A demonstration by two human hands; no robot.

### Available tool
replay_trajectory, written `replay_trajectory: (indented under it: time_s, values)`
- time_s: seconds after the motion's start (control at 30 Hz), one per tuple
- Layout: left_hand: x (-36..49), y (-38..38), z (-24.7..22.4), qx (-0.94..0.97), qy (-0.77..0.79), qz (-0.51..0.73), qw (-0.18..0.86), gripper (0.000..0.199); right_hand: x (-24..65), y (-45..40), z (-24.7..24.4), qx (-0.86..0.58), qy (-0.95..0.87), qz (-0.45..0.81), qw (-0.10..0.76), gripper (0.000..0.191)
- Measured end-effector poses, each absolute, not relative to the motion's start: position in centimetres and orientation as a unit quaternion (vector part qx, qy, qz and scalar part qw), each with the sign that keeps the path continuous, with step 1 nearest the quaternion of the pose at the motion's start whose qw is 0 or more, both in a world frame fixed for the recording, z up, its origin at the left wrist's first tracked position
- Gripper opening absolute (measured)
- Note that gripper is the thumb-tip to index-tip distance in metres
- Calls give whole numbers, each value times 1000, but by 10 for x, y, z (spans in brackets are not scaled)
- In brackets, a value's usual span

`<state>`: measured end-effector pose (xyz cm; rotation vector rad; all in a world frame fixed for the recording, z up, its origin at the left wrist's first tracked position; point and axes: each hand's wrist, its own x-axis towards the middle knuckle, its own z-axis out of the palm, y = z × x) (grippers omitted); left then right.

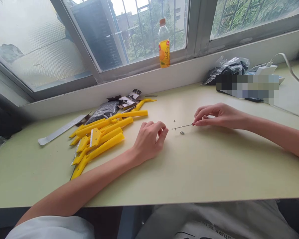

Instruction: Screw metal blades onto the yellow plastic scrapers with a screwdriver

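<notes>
My right hand (pixel 215 115) pinches the right end of a thin metal rod (pixel 183 126), which points left just over the table. My left hand (pixel 150 139) rests on the table to the left of the rod's free tip. Its fingers are curled, with thumb and index fingertip close together, and whether anything is between them is too small to tell. A small silver metal piece (pixel 182 132) lies below the rod. Another tiny piece (pixel 174 121) lies above it, and one more (pixel 175 129) sits by the rod's left part.
Several yellow-handled scrapers (pixel 107 144) are piled left of my left hand. Behind them lie a black plastic bag (pixel 106 111) and a white strip (pixel 62 129). An orange-capped bottle (pixel 164 49) stands on the windowsill. Bags, a charger (pixel 266 69) and a cable are at the back right.
</notes>
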<state>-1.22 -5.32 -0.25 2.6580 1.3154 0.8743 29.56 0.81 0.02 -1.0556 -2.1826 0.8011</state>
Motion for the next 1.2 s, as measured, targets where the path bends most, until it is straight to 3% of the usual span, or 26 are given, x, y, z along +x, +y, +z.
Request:
replay_trajectory:
  time_s: [0.27,0.67,1.2]
  values:
    - [-13,-53,-3,860,424,280,29,15,302,21,-10,-439,-780,258,363,41]
    - [-12,-53,-3,861,424,279,32,15,289,21,-16,-456,-794,215,339,49]
    - [-12,-54,-4,862,419,282,38,13,288,21,-16,-462,-789,215,341,40]
